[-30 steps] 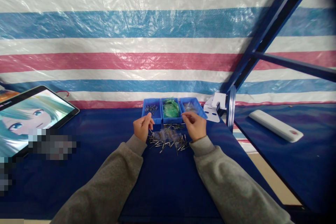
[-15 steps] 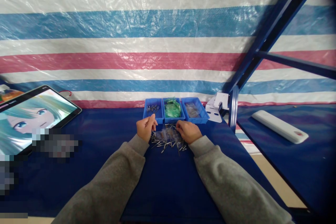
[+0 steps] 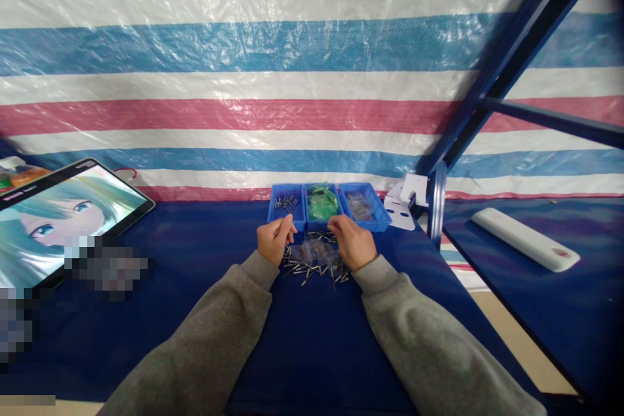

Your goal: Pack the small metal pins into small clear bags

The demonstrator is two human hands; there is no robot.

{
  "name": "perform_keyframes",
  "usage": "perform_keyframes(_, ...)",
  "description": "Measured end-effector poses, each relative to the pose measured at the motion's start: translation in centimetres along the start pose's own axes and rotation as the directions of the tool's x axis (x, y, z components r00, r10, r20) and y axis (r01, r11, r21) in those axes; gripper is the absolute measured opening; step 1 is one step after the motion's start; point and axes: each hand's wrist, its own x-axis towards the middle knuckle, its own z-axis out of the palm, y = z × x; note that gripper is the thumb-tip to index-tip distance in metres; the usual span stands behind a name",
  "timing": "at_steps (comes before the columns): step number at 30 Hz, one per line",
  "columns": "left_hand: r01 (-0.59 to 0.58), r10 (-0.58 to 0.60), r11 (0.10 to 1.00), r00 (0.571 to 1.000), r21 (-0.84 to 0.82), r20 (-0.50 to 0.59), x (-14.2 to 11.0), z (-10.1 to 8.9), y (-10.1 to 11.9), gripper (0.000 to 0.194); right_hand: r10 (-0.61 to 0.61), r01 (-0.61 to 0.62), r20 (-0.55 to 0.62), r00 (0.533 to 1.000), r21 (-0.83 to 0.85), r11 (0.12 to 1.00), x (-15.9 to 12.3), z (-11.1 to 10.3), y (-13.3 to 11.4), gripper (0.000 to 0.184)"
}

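Nearest to the cam., 2 grey sleeves are being stretched fwd. over the dark-blue table. A bit farther, btwn. the hands, a loose pile of thin metal pins is being seen on the table, w/ small clear bags lying among them; the exact no. of pins cannot be told.

At the L side of the pile, the left hand is being held just beside the pins, w/ fingers curled together and thumb laid against them; if some small pc. is being gripped inside, it cannot be told. At the R side, the right hand is being held by the pile's edge, w/ fingers bent toward the thumb; whether the tips are touching or apart, and whether smth. is being pinched, cannot be told.

Just behind the hands, 3 blue bins are being seen in 1 row. In the L bin, more pins are being contained; in the middle 1, a green plastic bag; in the R 1, clear packets.

At approx. the same depth, a tablet is being seen far L, and a white oblong case far R. At the back, a striped sheet is being hung.
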Motion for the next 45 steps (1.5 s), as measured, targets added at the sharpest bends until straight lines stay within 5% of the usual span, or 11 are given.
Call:
perform_keyframes(3,-0.074,0.069,0.995,0.995,0.066,0.074,0.0,0.1,0.1,0.027,0.057,-0.036,-0.058,0.997,0.309,0.95,-0.1,-0.1,-0.8,0.018)
perform_keyframes(7,-0.156,0.135,0.984,0.965,0.082,0.223,-0.1,0.6,0.3,0.032,0.171,-0.144,0.027,0.985,0.677,0.722,-0.1,0.2,-1.5,0.022)
perform_keyframes(12,-0.269,0.243,0.955,0.951,0.126,0.188,-0.1,0.8,0.2,0.019,0.187,-0.195,0.1,0.977,0.771,0.606,-0.2,0.4,-1.5,0.024)
perform_keyframes(21,-0.289,0.238,0.936,0.941,0.202,0.242,-0.2,0.6,0.4,0.027,0.087,-0.067,-0.011,0.996,0.545,0.836,-0.2,0.5,-1.2,0.018)
perform_keyframes(26,-0.301,0.27,0.938,0.945,0.172,0.184,-0.3,0.6,0.5,0.019,0.028,-0.005,-0.05,0.998,0.402,0.916,-0.1,0.3,-1.2,0.021)
perform_keyframes(45,-0.265,0.208,0.941,0.943,0.212,0.259,-0.4,0.4,0.8,0.033,-0.06,0.077,-0.058,0.997,0.37,0.926,-0.2,-0.2,-1.5,0.022)
